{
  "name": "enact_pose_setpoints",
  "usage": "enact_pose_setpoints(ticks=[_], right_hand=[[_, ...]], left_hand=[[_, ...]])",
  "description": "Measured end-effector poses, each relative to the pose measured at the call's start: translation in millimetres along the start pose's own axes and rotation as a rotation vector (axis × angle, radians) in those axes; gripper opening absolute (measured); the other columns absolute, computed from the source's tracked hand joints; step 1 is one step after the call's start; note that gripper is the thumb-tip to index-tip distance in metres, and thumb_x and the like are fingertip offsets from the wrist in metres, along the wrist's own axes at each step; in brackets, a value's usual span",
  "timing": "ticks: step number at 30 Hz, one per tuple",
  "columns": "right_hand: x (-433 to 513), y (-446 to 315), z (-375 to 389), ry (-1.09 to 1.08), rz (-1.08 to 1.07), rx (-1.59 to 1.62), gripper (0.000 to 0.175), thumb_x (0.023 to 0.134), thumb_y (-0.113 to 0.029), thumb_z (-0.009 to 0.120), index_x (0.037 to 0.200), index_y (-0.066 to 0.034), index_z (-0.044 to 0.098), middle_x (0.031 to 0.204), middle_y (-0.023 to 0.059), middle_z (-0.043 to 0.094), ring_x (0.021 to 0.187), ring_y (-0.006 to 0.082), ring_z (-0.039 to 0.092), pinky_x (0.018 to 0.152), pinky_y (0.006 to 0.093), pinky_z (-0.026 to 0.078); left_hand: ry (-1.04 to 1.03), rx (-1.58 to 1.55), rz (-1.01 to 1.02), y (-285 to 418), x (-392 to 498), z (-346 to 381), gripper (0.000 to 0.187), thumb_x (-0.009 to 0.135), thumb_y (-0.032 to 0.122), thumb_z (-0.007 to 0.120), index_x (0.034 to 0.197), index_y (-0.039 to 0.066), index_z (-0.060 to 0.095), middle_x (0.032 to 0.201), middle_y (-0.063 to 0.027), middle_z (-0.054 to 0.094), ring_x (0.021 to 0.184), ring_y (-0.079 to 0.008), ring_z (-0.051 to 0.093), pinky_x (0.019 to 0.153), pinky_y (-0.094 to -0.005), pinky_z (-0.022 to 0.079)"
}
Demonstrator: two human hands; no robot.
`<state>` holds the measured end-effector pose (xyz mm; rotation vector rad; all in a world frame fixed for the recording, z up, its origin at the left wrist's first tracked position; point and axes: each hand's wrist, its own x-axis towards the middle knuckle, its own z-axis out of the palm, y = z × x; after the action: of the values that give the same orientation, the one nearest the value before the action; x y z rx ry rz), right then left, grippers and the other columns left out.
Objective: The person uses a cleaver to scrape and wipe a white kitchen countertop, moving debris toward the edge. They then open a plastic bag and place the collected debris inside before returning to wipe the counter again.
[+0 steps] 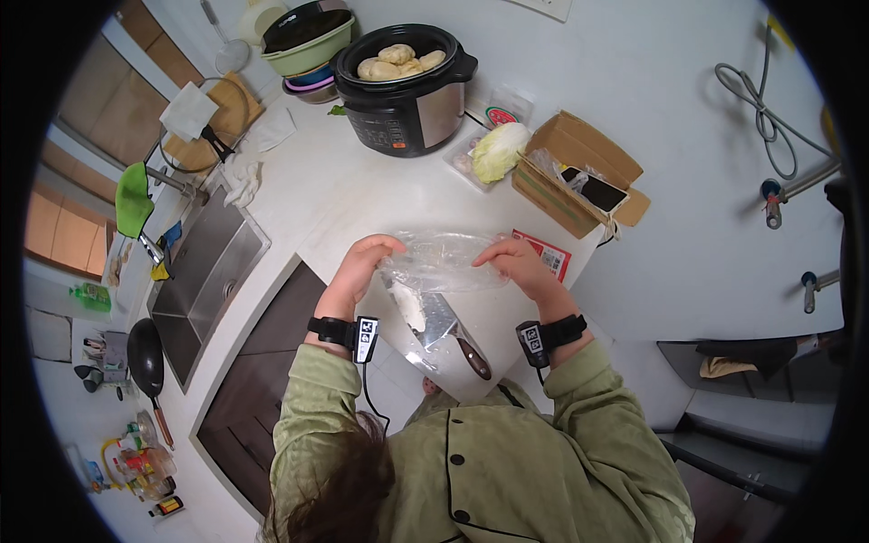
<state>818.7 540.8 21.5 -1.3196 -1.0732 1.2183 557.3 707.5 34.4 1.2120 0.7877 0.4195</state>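
Both my hands hold a clear plastic bag [441, 261], stretched sideways above the counter. My left hand [364, 263] pinches its left end, and my right hand [514, 261] grips the right end. Just below the bag lies a kitchen cleaver [445, 332] with a dark wooden handle, close to the counter's front edge. White matter [409, 305] sits on or beside its blade; whether it is powder or chopped food I cannot tell. Partly behind my right hand is a red printed packet or card [553, 254].
An electric cooker [407, 112] holding pale rounded pieces of food stands at the back. Nearby are a napa cabbage piece [501, 153] and a cardboard box [553, 200] with a phone-like device in it. A steel sink [204, 271] and a black pan [144, 360] are at left.
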Motion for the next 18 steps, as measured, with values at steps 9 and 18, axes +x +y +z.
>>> enact_pose_setpoints(ticks=[9, 18], right_hand=[[10, 42, 28, 0.377, 0.015, -0.638, 0.068, 0.063, 0.002, 0.063, 0.129, -0.0036, 0.046, 0.105, 0.0189, 0.048, 0.095, 0.0316, 0.052, 0.084, 0.0348, 0.045], [13, 67, 49, 0.546, 0.043, -0.66, 0.074, 0.066, -0.011, 0.073, 0.131, -0.0026, 0.04, 0.117, 0.0231, 0.044, 0.11, 0.0392, 0.045, 0.095, 0.0423, 0.039]], left_hand=[[0.017, 1.004, 0.133, 11, 39, 36, 0.067, 0.058, 0.001, 0.066, 0.123, 0.014, 0.055, 0.106, -0.0108, 0.057, 0.098, -0.0264, 0.054, 0.085, -0.0331, 0.044], [-0.041, 1.181, 0.124, -11, 76, 37, 0.067, 0.066, 0.002, 0.065, 0.127, 0.029, 0.055, 0.11, -0.0102, 0.052, 0.108, -0.029, 0.051, 0.088, -0.0394, 0.042]])
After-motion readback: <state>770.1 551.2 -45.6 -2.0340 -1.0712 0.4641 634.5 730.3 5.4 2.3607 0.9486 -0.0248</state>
